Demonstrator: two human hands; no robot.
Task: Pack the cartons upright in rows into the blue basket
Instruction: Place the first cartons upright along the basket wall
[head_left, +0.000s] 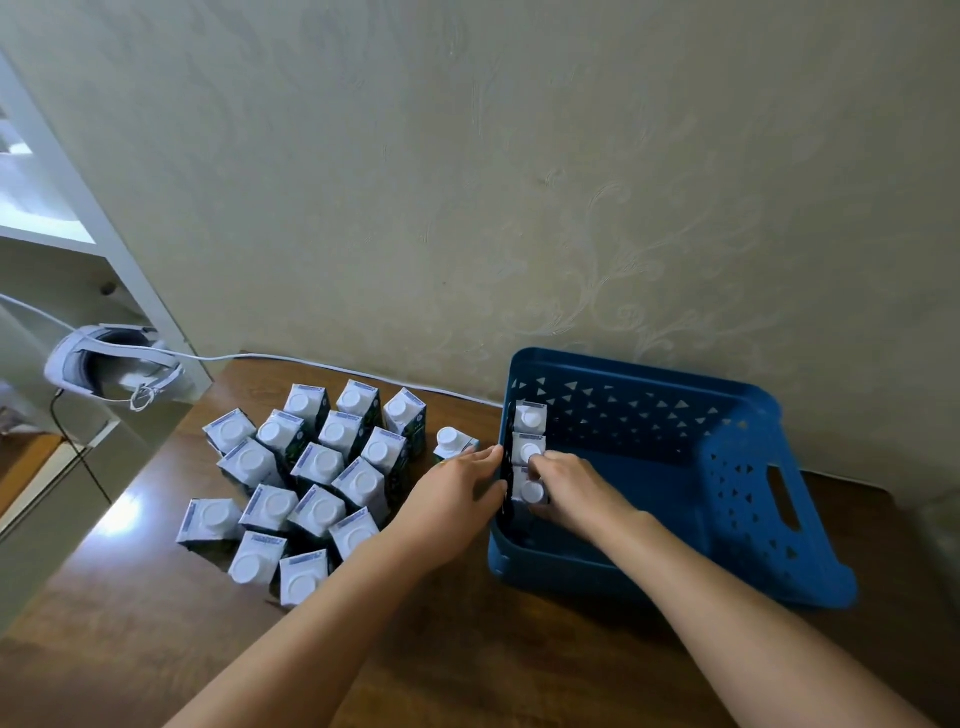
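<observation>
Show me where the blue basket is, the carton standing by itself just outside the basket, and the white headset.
blue basket (748, 470): head view, on its right inner wall.
lone carton (451, 441): head view, on its white cap.
white headset (111, 370): head view, on its band, at the table's far left corner.

dark wooden table (467, 649) against patterned beige wall (519, 182)

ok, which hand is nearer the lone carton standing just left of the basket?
Left. The left hand rests on the blue basket wall right beside the lone carton; the right hand is inside the basket, gripping the nearest packed carton.
</observation>
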